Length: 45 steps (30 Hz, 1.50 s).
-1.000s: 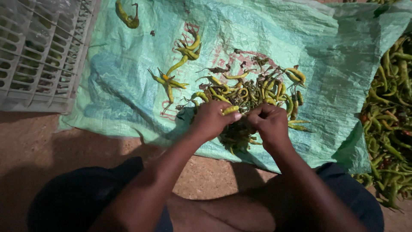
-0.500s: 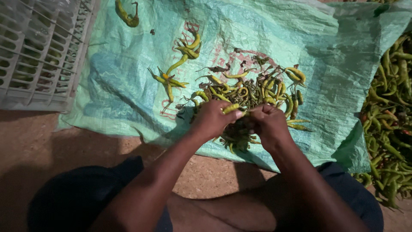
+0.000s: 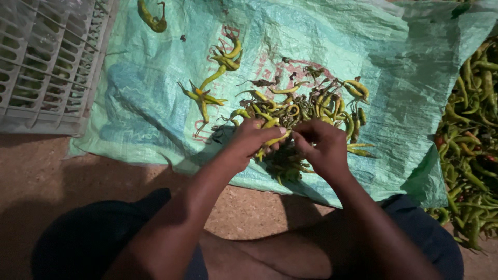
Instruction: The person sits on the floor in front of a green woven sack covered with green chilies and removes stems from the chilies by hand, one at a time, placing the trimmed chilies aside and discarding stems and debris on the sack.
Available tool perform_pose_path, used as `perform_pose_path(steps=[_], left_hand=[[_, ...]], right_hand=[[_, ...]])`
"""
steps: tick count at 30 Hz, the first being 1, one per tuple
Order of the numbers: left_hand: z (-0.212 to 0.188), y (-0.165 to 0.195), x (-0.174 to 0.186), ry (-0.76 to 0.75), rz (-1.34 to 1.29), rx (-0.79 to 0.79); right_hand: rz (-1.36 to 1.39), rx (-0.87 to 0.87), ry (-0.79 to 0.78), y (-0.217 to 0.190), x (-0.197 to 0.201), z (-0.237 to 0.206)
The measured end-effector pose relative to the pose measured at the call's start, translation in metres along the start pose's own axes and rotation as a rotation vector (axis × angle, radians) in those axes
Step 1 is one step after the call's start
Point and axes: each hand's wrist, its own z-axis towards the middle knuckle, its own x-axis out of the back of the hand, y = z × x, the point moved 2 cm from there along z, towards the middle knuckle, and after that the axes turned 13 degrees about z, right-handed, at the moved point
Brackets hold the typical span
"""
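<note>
**Both hands on one yellow-green chilli, centre frame**

Left hand and right hand meet just below frame centre, fingers curled narrow and pinched on a single chilli. It's slim, curved, yellow-green w/ a paler tip poking out between the two hands; the rest is hidden under the fingers. Can't tell which hand has the stem end.

Directly under and behind the hands: a loose pile of chillies, mostly yellow to light green, bent and hooked shapes, some w/ dark dried stems. A darker heap of stems/bits sits just below the hands.

Left of the pile, a few stray chillies, well apart from the rest; one more pair near the top edge.

All lie on a pale green woven sack spread over brown dirt floor. Upper left: white slatted plastic crate. Right edge: a big heap of greener chillies, off the sack.
</note>
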Motion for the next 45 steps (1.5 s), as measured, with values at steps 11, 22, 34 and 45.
perform_pose_path(steps=[11, 22, 34, 45], left_hand=[[-0.001, 0.005, -0.001, -0.014, 0.227, 0.078], [-0.001, 0.015, 0.003, 0.060, -0.027, -0.126], [-0.003, 0.017, 0.002, 0.113, -0.122, -0.102], [-0.011, 0.017, -0.008, 0.158, 0.138, -0.025]], right_hand=[[0.160, -0.201, 0.147, 0.022, 0.000, -0.004], [0.440, -0.294, 0.192, 0.035, 0.004, 0.002], [0.071, -0.044, 0.015, -0.008, -0.008, -0.001], [0.271, -0.098, 0.181, 0.022, -0.001, -0.006]])
